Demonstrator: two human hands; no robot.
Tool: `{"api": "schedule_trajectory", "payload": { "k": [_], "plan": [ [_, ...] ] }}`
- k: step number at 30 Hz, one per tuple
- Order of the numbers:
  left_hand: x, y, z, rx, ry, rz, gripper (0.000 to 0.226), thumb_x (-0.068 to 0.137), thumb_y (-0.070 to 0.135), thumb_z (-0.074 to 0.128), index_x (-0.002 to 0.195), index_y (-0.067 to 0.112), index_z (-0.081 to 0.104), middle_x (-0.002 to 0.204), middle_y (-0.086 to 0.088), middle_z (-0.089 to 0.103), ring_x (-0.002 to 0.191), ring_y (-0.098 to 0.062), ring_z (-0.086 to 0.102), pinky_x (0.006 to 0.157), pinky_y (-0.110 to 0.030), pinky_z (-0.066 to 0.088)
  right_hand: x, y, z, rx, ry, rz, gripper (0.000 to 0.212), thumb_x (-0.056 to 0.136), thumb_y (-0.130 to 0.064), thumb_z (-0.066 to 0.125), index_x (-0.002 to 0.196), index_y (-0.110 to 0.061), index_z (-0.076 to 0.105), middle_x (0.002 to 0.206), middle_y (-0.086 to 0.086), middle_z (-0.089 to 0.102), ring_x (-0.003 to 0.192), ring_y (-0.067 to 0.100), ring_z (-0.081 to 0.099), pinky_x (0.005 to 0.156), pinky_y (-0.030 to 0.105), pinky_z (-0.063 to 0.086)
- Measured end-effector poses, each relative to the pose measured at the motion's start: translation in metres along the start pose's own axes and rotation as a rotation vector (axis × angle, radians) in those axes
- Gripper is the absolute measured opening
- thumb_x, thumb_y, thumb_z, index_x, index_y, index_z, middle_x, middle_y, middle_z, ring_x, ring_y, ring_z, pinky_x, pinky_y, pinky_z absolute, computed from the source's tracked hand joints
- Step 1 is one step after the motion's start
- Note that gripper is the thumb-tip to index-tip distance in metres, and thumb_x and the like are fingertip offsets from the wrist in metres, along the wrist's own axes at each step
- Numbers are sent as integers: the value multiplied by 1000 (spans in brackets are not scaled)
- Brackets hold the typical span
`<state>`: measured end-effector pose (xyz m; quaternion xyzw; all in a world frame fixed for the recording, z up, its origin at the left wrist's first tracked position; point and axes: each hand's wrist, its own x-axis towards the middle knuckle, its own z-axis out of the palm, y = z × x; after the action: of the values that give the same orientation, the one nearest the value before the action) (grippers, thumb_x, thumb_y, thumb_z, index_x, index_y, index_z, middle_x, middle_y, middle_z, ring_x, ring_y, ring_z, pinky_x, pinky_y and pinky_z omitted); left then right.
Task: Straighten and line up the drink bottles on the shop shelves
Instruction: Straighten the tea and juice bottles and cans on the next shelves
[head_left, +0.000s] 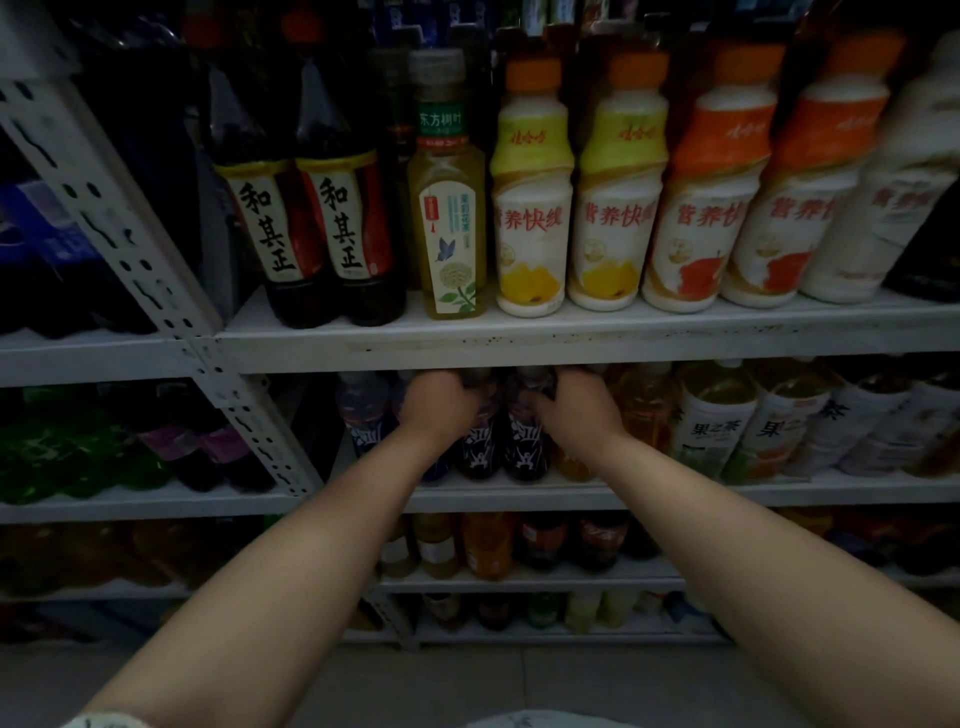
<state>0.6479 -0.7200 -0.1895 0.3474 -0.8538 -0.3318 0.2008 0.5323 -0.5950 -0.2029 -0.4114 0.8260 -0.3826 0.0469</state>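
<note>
**Both hands reach into the drinks shelf**

A person's left hand (434, 402) and right hand (574, 408) each close around the neck of a dark bottle (524, 441) on the second shelf (519, 496) (just under the milk-drink row (613, 182)), fingers curled tight, bottles upright, side by side.

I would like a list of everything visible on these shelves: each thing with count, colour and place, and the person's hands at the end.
dark tea bottles: two, dark brown, upper shelf left.
green tea bottle: one, pale yellow-green, beside them.
yellow-label milk drinks: two, white and yellow, upper shelf middle.
orange-label milk drinks: two, white and orange, upper shelf right.
dark bottles: several, dark purple, middle shelf, under the hands.
fruit tea bottles: two readable, pale yellow, middle shelf right.
shelf frame: white metal.
left hand: on a dark bottle top.
right hand: on the neighbouring bottle top.
</note>
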Motion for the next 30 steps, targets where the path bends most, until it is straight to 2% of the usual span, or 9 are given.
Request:
{"api": "schedule_trajectory", "payload": {
  "k": [5, 10, 15, 18, 21, 24, 26, 28, 30],
  "plan": [
    [-2, 0, -3, 33, -11, 10, 28, 87, 30, 64, 108, 12, 66, 105, -11, 67, 98, -28, 60, 69, -24, 37, 0, 0, 3, 9, 5, -9, 38, 86, -27, 64, 120, -13, 58, 116, 10, 64, 108, 28, 58, 86, 32, 47],
    [0, 2, -5, 32, -40, 7, 28, 88, 28, 63, 110, 10, 65, 109, -13, 67, 102, -30, 60, 77, -32, 47, 0, 4, 3, 8, -3, -5, 38, 86, -28, 65, 120, -14, 58, 115, 9, 64, 107, 28, 58, 83, 29, 44],
    [2, 2, -6, 20, -44, -5, 34, 85, 28, 68, 114, 11, 64, 112, -12, 66, 104, -29, 60, 79, -30, 46, -9, 7, -1, 18, 3, -12, 36, 89, -33, 60, 121, -16, 57, 116, 6, 64, 107, 25, 58, 84, 26, 44],
    [-8, -1, -2, -8, 65, 31, 33, 82, 24, 71, 110, 7, 65, 105, -11, 68, 98, -26, 62, 73, -23, 41, -35, 20, -13, 47, 137, -57, 34, 93, -23, 55, 125, -13, 57, 120, 5, 62, 109, 20, 56, 89, 16, 35],
    [-30, -7, 10, 45, 230, 102, 29, 85, 24, 69, 110, 12, 62, 96, -4, 67, 91, -22, 63, 70, -19, 38, -62, 41, -34, 43, 349, -121, 26, 89, -7, 56, 112, -4, 65, 106, 11, 66, 97, 23, 62, 85, 13, 37],
    [-62, -8, 31, -74, 335, 210, 32, 88, 14, 63, 120, 14, 60, 116, 4, 59, 108, -13, 57, 89, -18, 43, -68, 62, -61, -30, 451, -44, 27, 85, -11, 53, 105, -1, 67, 99, 14, 67, 90, 29, 64, 79, 14, 37],
    [-77, 0, 50, -100, 371, 344, 28, 86, 10, 60, 114, 10, 65, 118, 2, 59, 111, -7, 52, 98, -13, 38, -65, 69, -75, -67, 472, -17, 29, 86, -14, 51, 108, 1, 65, 101, 17, 66, 91, 31, 62, 78, 18, 37],
    [-80, 18, 66, -110, 252, 398, 29, 87, 14, 59, 115, 12, 66, 115, 1, 62, 108, -7, 54, 96, -16, 40, -60, 71, -82, -97, 453, -39, 28, 90, -10, 53, 113, 2, 62, 106, 19, 63, 97, 31, 60, 82, 20, 37],
    [-69, 39, 79, -116, 102, 337, 34, 91, 22, 57, 125, 18, 60, 124, 2, 59, 109, -8, 54, 96, -23, 43, -50, 72, -83, -146, 352, 0, 30, 93, -13, 53, 120, -1, 57, 114, 17, 60, 104, 30, 57, 85, 24, 38]
  ]
}}
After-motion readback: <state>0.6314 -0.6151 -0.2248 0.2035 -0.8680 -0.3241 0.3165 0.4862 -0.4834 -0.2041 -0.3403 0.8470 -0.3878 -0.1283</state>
